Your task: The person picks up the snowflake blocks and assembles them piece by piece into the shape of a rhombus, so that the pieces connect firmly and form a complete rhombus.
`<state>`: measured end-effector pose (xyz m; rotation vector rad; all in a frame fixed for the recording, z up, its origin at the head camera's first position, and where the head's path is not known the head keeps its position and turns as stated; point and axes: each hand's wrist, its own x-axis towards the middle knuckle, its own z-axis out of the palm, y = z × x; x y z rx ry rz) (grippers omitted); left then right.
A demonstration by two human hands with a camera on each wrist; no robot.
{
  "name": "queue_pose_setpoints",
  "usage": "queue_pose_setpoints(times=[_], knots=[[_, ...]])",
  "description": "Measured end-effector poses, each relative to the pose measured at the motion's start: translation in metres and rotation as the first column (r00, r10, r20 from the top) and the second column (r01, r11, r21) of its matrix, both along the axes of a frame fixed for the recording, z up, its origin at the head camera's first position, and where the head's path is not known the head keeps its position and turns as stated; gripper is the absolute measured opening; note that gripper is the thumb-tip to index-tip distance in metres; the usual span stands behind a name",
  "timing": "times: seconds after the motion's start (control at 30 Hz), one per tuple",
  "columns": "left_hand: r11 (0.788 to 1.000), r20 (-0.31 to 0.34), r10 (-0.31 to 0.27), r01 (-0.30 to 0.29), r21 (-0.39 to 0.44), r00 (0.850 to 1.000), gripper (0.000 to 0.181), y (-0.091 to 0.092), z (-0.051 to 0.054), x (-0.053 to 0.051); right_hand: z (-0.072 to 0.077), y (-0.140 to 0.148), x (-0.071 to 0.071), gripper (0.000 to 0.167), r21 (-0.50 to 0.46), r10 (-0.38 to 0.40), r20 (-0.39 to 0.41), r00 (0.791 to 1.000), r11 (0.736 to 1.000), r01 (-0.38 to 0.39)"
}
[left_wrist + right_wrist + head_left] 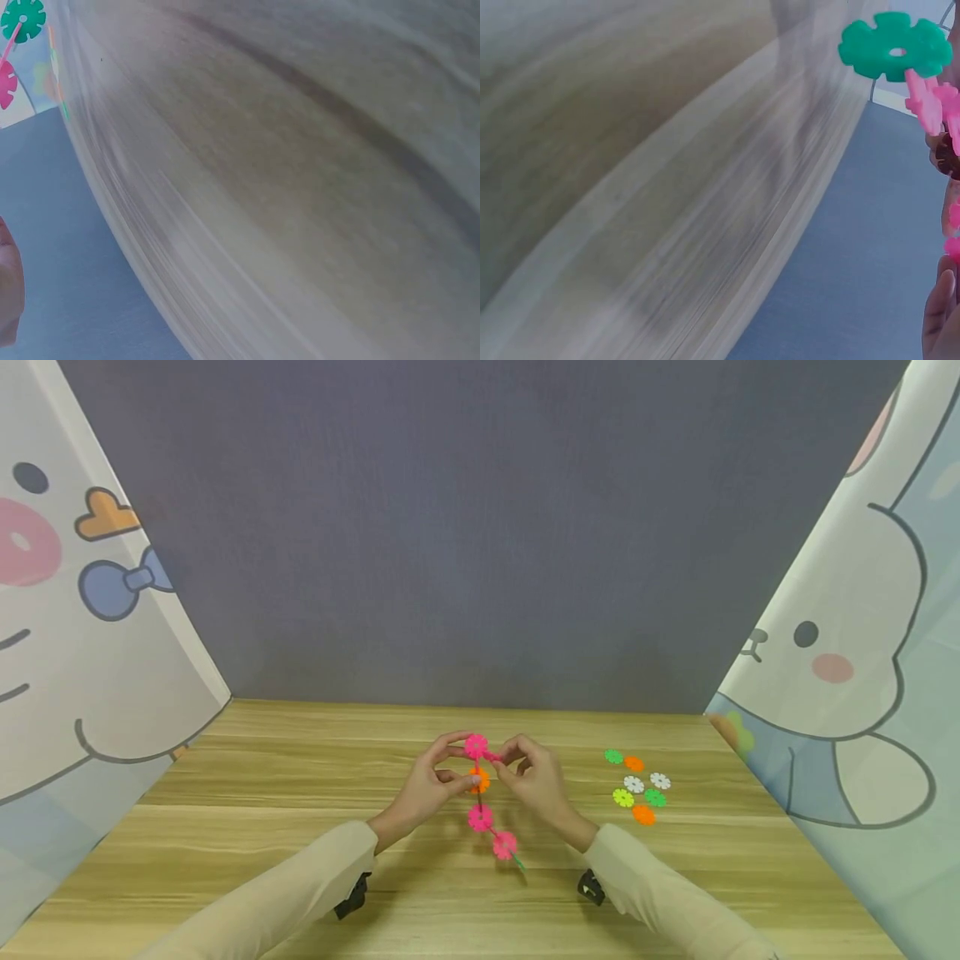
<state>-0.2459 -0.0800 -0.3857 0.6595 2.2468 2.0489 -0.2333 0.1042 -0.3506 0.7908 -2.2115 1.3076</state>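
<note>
The left hand, part-closed, grips the chain hanging toward five o'clock above the bench, while the right hand closely pinches a pink disc at its one o'clock end, where skewed pressure could part the chain.

My forearms reach forward, angled inward. Left hand gripping, thumb apart from curled fingers; right hand near it, pinching, fingers bent.
</note>
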Motion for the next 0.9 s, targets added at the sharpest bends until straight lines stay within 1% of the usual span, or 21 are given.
queue_pose_setpoints(times=[0.3, 0.53, 0.63, 0.77, 0.9], knots=[[1.000, -0.022, 0.007, -0.006, 0.014, 1.000, 0.059, 0.002, 0.000, 0.000, 0.000, -0.001, 0.000, 0.011, -0.009, -0.015, -0.037, 0.999, 1.000, 0.014], [1.000, -0.038, 0.006, -0.005, 0.019, 0.999, 0.058, 0.000, 0.000, -0.001, -0.029, 0.002, -0.023, 0.012, -0.017, -0.030, -0.070, 0.997, 0.999, 0.029], [1.000, -0.044, 0.003, -0.003, 0.013, 0.999, 0.058, -0.001, -0.001, -0.001, -0.033, 0.003, -0.026, 0.010, -0.012, -0.021, -0.099, 0.995, 1.000, 0.020], [1.000, -0.046, -0.007, 0.007, 0.005, 0.999, 0.058, -0.002, -0.001, -0.001, -0.034, 0.004, -0.026, 0.008, -0.019, 0.007, -0.143, 0.990, 1.000, -0.009], [1.000, -0.043, -0.015, 0.015, 0.007, 0.999, 0.058, -0.003, -0.001, -0.001, -0.035, 0.003, -0.027, 0.008, -0.033, 0.005, -0.185, 0.983, 0.999, -0.012]])
